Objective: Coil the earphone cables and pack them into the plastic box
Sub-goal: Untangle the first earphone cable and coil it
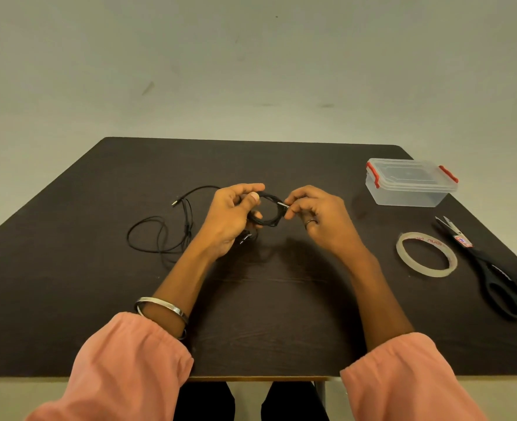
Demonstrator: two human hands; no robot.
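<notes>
— Both hands were up over the middle of the counter [105,299], weren't they?

— Yes. Her left hand [231,218] had its fingers and thumb curled round a small black coiled earphone cable [267,212], and the right hand [318,215] pinched the cable's plug end at the coil's right side, fingers bent in tight.

— And the coil itself?

— Held between the two hands, just above the dark surface. An earbud end seemed to hang below the left palm, though it was too small to be sure.

— Any other cable?

— A second earphone cable [163,230] lay loose and uncoiled on the counter, left of the left hand, its plug pointing away.

— Where was the plastic box [410,185]?

— Far right of the counter, well apart from the hands, lid on, red clips at both ends.

— Anything nearer?

— A roll of clear tape [425,253] lay flat in front of the box, and black scissors [491,268] just right of the tape.
</notes>
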